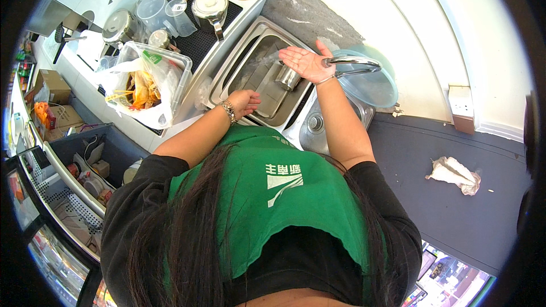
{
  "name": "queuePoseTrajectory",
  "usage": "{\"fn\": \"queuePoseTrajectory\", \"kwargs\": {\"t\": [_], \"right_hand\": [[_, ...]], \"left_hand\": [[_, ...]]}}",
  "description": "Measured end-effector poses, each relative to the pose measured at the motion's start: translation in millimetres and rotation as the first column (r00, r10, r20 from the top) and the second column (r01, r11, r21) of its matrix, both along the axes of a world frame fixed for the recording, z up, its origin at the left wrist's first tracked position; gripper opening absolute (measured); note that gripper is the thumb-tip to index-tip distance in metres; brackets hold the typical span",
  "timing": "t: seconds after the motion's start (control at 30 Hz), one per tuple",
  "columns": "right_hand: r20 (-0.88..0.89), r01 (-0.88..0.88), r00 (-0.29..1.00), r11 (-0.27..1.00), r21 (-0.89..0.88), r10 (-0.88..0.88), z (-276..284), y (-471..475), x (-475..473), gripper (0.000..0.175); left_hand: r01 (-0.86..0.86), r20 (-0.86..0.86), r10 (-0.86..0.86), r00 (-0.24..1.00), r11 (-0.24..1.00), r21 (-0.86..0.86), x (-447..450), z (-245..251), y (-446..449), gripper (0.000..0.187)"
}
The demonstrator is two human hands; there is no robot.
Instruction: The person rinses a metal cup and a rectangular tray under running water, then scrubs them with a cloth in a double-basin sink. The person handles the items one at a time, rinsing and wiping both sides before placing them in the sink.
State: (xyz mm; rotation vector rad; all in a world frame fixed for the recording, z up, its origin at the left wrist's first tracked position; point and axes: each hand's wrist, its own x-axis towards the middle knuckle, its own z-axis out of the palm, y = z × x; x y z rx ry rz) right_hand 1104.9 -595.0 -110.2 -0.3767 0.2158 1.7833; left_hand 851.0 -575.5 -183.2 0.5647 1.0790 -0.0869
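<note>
My right hand (305,65), palm up with the thumb spread, is at the mouth of a chrome faucet (358,63); it holds nothing. Below it, a stainless steel cup (288,77) lies in the left basin of a steel double sink (266,111). My left hand (244,102) hangs over the near left rim of that basin, fingers loosely bent and nothing visible in them. A bracelet (229,111) circles my left wrist. The right basin shows a drain strainer (315,123). Whether water is running is hard to tell.
Left of the sink stand a bag-lined plastic bin (179,89) with scraps, clear measuring jugs (152,10) and a lidded steel pot (210,5). A translucent blue basin (375,83) leans behind the faucet. A crumpled cloth (454,175) lies on the dark counter (409,153) at right.
</note>
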Motion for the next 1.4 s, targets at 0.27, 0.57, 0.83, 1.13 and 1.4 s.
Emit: {"fn": "queuePoseTrajectory", "kwargs": {"t": [0.27, 0.57, 0.83, 1.13, 1.4], "right_hand": [[-0.019, -0.003, 1.0, 1.0, 0.0, 0.003, 0.3, -1.6, -0.9, 0.08], [0.038, -0.054, 0.998, 0.997, 0.053, 0.052, 2.2, -2.2, -3.0, 0.078], [0.024, -0.082, 0.996, 0.994, 0.071, 0.081, 3.4, -2.0, -3.8, 0.08], [0.006, -0.065, 0.998, 0.996, 0.057, 0.065, 4.9, -3.1, -6.2, 0.08], [0.017, -0.067, 0.998, 0.995, 0.072, 0.066, 2.6, -4.5, -4.6, 0.08]], "left_hand": [[0.001, -0.018, 0.0, 1.0, 1.0, 0.018, -0.7, -0.7, 0.2, 0.025], [-0.001, -0.019, 0.001, 1.0, 1.0, 0.002, -2.6, -7.4, 0.0, 0.025], [-0.015, -0.023, 0.014, 1.0, 1.0, -0.02, -5.1, -7.5, 1.5, 0.026], [-0.009, -0.018, 0.008, 1.0, 1.0, -0.018, -5.8, -7.7, 1.7, 0.026], [-0.013, -0.011, 0.013, 1.0, 1.0, -0.026, -7.1, -8.9, 0.7, 0.026]]}}
